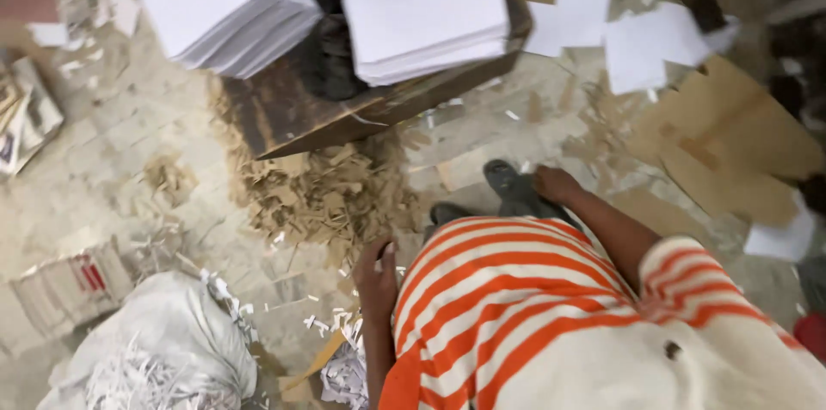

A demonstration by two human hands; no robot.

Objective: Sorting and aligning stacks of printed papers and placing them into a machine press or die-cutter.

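My left hand [376,277] hangs low beside my orange-and-white striped shirt [508,307], fingers loosely apart and holding nothing. It is just short of a heap of brown cardboard scraps [323,195]. My right hand [557,184] reaches down to the floor next to my dark sandal [509,186]. Its fingers are curled and blurred, so whether it holds anything does not show. Two stacks of white sheets [228,1] [426,10] rest on a dark wooden block [301,113] beyond the scraps.
A pale sack [163,332] with white paper shreds lies at lower left. Loose white sheets [615,27] and flat brown cardboard pieces [731,147] cover the floor at right. A printed carton [64,289] lies at left. Paper bits litter the concrete floor.
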